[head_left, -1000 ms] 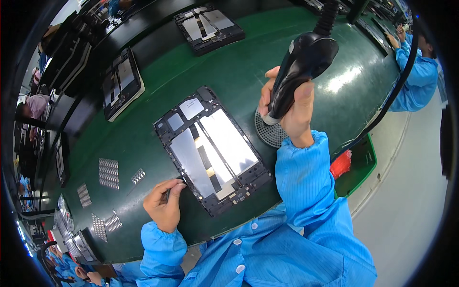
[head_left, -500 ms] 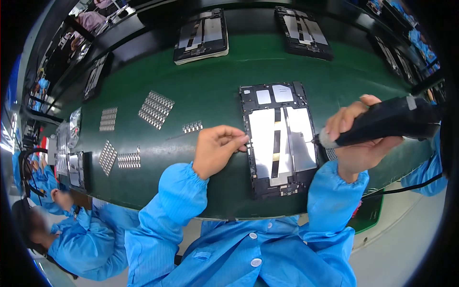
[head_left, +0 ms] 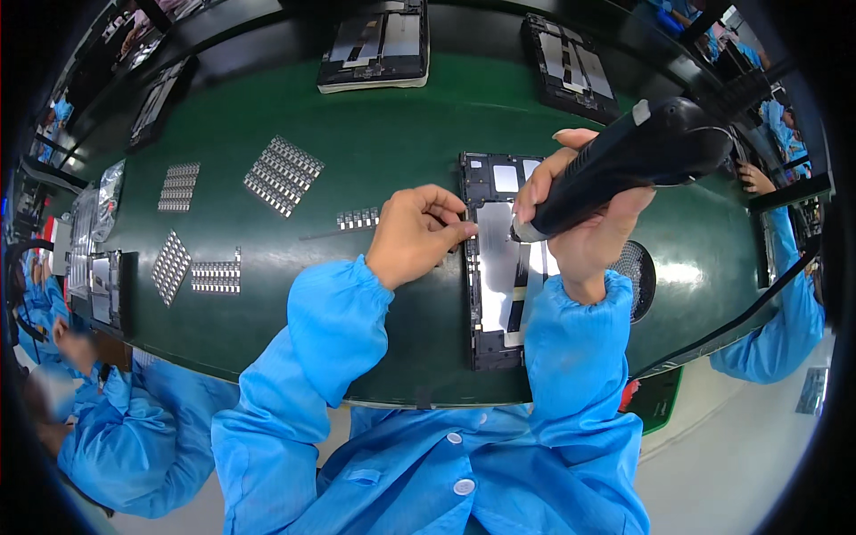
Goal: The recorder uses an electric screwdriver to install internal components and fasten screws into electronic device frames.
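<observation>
An opened tablet [head_left: 497, 267] lies in front of me, its silvery battery panels and black frame exposed. My right hand [head_left: 584, 214] is wrapped round a black electric screwdriver [head_left: 633, 160] whose tip end is over the tablet's upper left part. That hand and its sleeve cover much of the tablet's right side. At the tablet's left edge, my left hand [head_left: 415, 234] has thumb and forefinger pinched together; whatever is between them is too small to make out. Just left of this hand is a short strip of small silvery pieces [head_left: 358, 219].
Sheets of small silvery pieces [head_left: 283, 176] lie on the green table [head_left: 392, 134] to the left. A round dark dish [head_left: 635, 278] sits right of the tablet. More opened tablets [head_left: 379, 53] stand at the back. Co-workers in blue sit at left [head_left: 134, 437] and right [head_left: 776, 339].
My right hand has brought the screwdriver leftward from the tablet's right edge to over its upper left part. My left hand has shifted slightly up along the left edge, still pinched.
</observation>
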Action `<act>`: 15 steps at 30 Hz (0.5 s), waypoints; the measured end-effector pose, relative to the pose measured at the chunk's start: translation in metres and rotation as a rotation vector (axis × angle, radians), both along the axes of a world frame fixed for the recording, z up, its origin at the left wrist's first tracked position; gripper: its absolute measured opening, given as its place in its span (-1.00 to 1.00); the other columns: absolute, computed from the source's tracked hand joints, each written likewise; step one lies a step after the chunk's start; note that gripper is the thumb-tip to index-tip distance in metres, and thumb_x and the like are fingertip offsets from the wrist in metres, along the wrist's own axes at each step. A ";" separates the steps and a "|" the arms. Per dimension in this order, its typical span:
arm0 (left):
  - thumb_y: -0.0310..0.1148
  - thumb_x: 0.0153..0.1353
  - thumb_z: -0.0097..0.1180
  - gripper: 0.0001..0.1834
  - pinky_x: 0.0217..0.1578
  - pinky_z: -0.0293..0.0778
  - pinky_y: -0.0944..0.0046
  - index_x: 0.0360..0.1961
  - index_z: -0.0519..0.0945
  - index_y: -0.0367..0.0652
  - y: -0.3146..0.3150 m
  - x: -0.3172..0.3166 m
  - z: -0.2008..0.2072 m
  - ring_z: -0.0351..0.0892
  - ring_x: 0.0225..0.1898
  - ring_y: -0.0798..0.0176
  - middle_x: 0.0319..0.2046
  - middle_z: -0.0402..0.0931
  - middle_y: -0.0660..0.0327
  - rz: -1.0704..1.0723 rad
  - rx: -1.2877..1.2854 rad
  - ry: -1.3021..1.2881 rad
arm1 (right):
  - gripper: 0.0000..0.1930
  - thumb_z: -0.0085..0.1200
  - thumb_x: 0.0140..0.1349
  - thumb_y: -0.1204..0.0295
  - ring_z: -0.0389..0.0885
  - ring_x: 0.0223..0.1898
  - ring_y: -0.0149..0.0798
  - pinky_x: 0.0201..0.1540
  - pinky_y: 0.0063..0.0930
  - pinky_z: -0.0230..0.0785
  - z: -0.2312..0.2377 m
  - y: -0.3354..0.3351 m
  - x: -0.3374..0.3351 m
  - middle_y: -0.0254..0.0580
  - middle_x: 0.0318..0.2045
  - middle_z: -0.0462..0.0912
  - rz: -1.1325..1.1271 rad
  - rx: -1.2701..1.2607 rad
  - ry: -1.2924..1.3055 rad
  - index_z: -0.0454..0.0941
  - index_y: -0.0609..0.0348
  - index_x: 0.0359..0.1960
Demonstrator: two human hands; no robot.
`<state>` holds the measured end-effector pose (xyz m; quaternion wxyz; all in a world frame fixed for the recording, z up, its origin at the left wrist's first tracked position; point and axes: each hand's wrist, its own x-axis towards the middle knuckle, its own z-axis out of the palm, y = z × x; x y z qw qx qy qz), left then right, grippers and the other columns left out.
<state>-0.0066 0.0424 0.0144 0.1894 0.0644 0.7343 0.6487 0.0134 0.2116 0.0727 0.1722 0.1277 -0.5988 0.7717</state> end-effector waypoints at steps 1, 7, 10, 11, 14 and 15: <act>-0.47 0.02 0.30 -0.76 -0.63 0.41 0.48 -0.35 0.54 -0.40 0.000 -0.002 -0.002 0.53 -0.55 0.47 -0.55 0.56 0.19 0.016 -0.007 0.059 | -0.04 -0.23 0.01 -0.46 0.47 -0.62 -0.37 -0.54 -0.57 0.33 -0.001 -0.001 -0.001 -0.17 -0.61 0.49 -0.010 0.022 0.001 0.36 0.39 -0.07; -0.43 0.05 0.29 -0.80 -0.70 0.35 0.51 -0.36 0.53 -0.27 -0.005 -0.011 0.008 0.55 -0.59 0.45 -0.54 0.56 0.24 -0.086 -0.042 -0.218 | -0.03 -0.29 -0.01 -0.49 0.46 -0.62 -0.34 -0.55 -0.53 0.34 -0.003 -0.002 -0.001 -0.18 -0.62 0.46 -0.018 -0.014 -0.015 0.33 0.34 -0.05; -0.42 0.07 0.27 -0.82 -0.71 0.35 0.51 -0.38 0.54 -0.27 -0.004 -0.017 0.010 0.54 -0.60 0.44 -0.54 0.57 0.24 -0.144 -0.031 -0.263 | -0.02 -0.38 0.01 -0.50 0.46 -0.62 -0.33 -0.55 -0.52 0.32 0.006 -0.011 0.000 -0.19 -0.62 0.45 0.012 -0.076 -0.001 0.32 0.32 -0.04; -0.42 0.07 0.27 -0.82 -0.71 0.35 0.51 -0.38 0.54 -0.27 -0.005 -0.017 0.010 0.54 -0.60 0.44 -0.54 0.57 0.24 -0.141 -0.029 -0.265 | -0.02 -0.40 0.01 -0.50 0.46 -0.62 -0.33 -0.55 -0.53 0.31 0.008 -0.016 -0.001 -0.19 -0.62 0.45 0.042 -0.116 0.012 0.32 0.32 -0.04; -0.45 0.09 0.22 -0.87 -0.70 0.36 0.50 -0.40 0.54 -0.29 -0.005 -0.019 0.010 0.55 -0.60 0.44 -0.54 0.57 0.23 -0.158 -0.038 -0.248 | -0.05 -0.44 0.07 -0.46 0.45 -0.63 -0.29 -0.54 -0.43 0.34 0.002 -0.022 -0.010 -0.16 -0.60 0.44 0.097 -0.026 0.033 0.28 0.32 0.00; -0.45 0.06 0.24 -0.85 -0.71 0.40 0.46 -0.43 0.56 -0.32 -0.004 -0.019 0.010 0.56 -0.62 0.41 -0.56 0.58 0.20 -0.145 -0.040 -0.236 | -0.07 -0.53 0.12 -0.43 0.44 -0.64 -0.24 -0.53 -0.34 0.36 -0.002 -0.023 -0.014 -0.12 -0.58 0.43 0.148 0.040 0.069 0.25 0.30 0.05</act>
